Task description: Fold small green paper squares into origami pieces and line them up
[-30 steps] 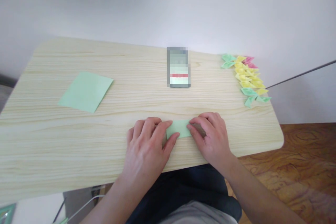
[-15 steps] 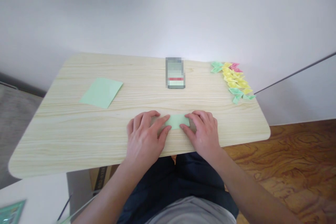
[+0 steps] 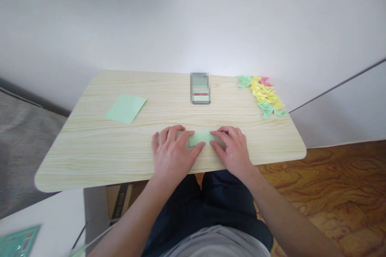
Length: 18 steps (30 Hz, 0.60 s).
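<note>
A small folded strip of light green paper (image 3: 200,137) lies flat near the table's front edge, between my two hands. My left hand (image 3: 175,148) presses on it: the index fingertip rests at its upper left edge, while the thumb reaches along the lower edge toward the right. At the strip's right end, my right hand (image 3: 233,146) holds it with index finger and thumb, the other fingers curled behind. Farther left on the table is a square sheet of light green paper (image 3: 126,109), away from both hands.
A phone with a blurred screen (image 3: 200,88) rests at the back of the wooden table (image 3: 90,148), near the wall. Several folded paper pieces in yellow (image 3: 265,93), green and pink lie at the right. Below left, a green packet (image 3: 21,241) sits on a white surface.
My left thumb has slid right along the strip's lower edge. The right fingertips have shifted slightly, now at the strip's right end. The camera view has moved a little.
</note>
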Each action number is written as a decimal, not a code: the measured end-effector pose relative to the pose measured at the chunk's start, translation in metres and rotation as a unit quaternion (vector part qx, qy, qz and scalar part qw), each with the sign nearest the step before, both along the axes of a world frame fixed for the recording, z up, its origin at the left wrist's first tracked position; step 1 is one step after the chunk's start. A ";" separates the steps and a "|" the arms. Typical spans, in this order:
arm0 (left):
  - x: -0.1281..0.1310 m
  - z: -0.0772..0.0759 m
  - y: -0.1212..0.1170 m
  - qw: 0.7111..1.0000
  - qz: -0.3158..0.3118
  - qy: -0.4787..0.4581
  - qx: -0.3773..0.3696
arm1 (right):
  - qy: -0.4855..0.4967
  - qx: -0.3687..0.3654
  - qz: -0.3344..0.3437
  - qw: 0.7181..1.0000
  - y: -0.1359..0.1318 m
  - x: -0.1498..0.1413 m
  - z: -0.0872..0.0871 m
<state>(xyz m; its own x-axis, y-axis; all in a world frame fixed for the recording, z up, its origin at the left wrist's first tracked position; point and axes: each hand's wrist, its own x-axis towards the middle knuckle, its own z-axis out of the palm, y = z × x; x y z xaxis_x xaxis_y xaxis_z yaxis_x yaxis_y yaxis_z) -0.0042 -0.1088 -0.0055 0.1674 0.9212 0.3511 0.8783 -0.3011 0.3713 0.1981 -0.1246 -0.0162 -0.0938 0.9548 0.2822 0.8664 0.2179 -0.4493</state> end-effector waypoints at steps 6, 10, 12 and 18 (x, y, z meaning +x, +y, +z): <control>0.009 -0.001 -0.002 1.000 0.013 0.001 -0.018 | 0.002 -0.007 0.001 1.000 0.000 0.001 0.000; 0.003 -0.002 0.000 1.000 -0.007 -0.005 -0.021 | 0.007 -0.011 0.003 1.000 0.001 0.002 0.000; -0.001 -0.002 0.000 0.999 -0.017 -0.005 -0.027 | 0.010 -0.012 0.004 1.000 0.001 0.003 0.001; -0.014 -0.004 0.004 0.997 -0.053 0.011 -0.058 | 0.012 -0.019 0.023 0.999 0.003 0.007 0.001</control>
